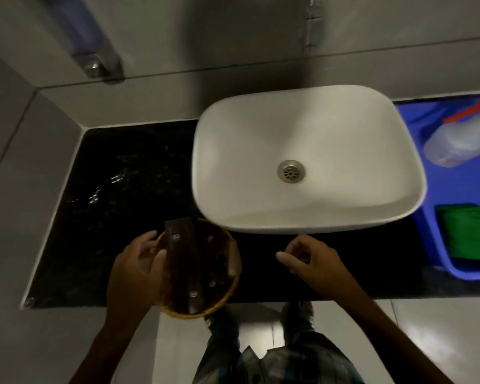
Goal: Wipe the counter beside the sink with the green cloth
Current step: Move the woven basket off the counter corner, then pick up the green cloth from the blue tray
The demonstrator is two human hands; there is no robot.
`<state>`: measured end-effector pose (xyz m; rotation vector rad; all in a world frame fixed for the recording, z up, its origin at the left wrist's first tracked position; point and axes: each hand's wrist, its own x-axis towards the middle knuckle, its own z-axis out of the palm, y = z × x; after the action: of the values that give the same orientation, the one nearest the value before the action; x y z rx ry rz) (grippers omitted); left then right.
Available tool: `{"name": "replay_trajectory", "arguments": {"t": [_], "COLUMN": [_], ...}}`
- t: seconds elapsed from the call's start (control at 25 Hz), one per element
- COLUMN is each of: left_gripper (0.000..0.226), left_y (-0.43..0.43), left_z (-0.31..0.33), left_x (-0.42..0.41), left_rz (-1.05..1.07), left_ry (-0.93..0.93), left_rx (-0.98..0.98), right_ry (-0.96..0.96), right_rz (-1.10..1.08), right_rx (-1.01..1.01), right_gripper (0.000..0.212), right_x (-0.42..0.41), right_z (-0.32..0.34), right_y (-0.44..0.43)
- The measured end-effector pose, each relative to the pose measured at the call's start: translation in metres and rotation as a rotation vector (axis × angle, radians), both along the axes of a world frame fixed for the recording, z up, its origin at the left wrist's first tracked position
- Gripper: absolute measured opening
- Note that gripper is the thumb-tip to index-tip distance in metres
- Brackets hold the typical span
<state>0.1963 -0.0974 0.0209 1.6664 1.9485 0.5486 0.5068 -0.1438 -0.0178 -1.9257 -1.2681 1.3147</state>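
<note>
The green cloth lies folded in a blue tray at the right of the white sink. The black counter stretches left of the sink, with wet glints on it. My left hand grips the left rim of a round woven basket at the counter's front edge; the basket holds dark brown packets. My right hand hovers over the counter in front of the sink, fingers loosely curled and holding nothing, well left of the cloth.
A spray bottle with an orange trigger lies in the blue tray behind the cloth. A metal fixture sticks out of the grey wall at the back left. Grey walls close the counter at the left and back. My legs stand on the pale floor below.
</note>
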Motion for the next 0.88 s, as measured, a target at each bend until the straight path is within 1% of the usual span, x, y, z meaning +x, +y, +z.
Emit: {"name": "replay_trajectory", "arguments": {"t": [0.04,0.12,0.16,0.24,0.28,0.32,0.4,0.48,0.56,0.64,0.68,0.72,0.76,0.8,0.88], "left_gripper": [0.039,0.034,0.032,0.031,0.031,0.031,0.030,0.035,0.043,0.053,0.058,0.063,0.065,0.064,0.060], "left_y": [0.004,0.008,0.009,0.010,0.006,0.000,-0.013,-0.029,-0.038,-0.043,-0.044,-0.045,-0.045,-0.044,-0.041], "left_z": [0.006,0.016,0.020,0.026,0.028,0.026,0.015,-0.008,-0.037,-0.058,-0.064,-0.069,-0.069,-0.068,-0.057], "left_x": [0.036,0.119,0.164,0.244,0.287,0.327,0.394,0.446,0.475,0.492,0.496,0.498,0.499,0.499,0.490], "left_rz": [-0.050,-0.202,-0.272,-0.414,-0.509,-0.611,-0.840,-1.098,-1.298,-1.392,-1.407,-1.402,-1.379,-1.338,-1.228], "left_ry": [-0.025,-0.103,-0.173,-0.329,-0.393,-0.432,-0.409,-0.257,-0.012,0.285,0.413,0.482,0.487,0.430,0.199], "left_rx": [0.029,0.079,0.112,0.195,0.225,0.232,0.206,0.206,0.225,0.127,0.068,0.035,0.007,-0.017,-0.010], "right_ry": [-0.027,-0.124,-0.213,-0.450,-0.561,-0.630,-0.662,-0.626,-0.566,-0.553,-0.532,-0.467,-0.366,-0.247,-0.041], "right_rz": [-0.013,-0.131,-0.222,-0.373,-0.435,-0.472,-0.478,-0.458,-0.438,-0.442,-0.456,-0.486,-0.547,-0.632,-0.772], "right_rx": [-0.005,0.012,0.031,0.017,-0.020,-0.075,-0.191,-0.247,-0.319,-0.446,-0.490,-0.499,-0.462,-0.383,-0.204], "right_gripper": [0.021,0.020,0.019,0.018,0.019,0.024,0.038,0.055,0.070,0.079,0.080,0.077,0.069,0.058,0.034], "right_x": [0.033,0.104,0.143,0.212,0.247,0.278,0.322,0.347,0.354,0.361,0.362,0.362,0.360,0.356,0.339], "right_z": [0.006,0.017,0.021,0.022,0.021,0.017,0.002,-0.016,-0.028,-0.036,-0.038,-0.038,-0.035,-0.030,-0.013], "right_y": [-0.005,-0.018,-0.027,-0.041,-0.050,-0.058,-0.069,-0.073,-0.066,-0.059,-0.057,-0.054,-0.050,-0.048,-0.046]}}
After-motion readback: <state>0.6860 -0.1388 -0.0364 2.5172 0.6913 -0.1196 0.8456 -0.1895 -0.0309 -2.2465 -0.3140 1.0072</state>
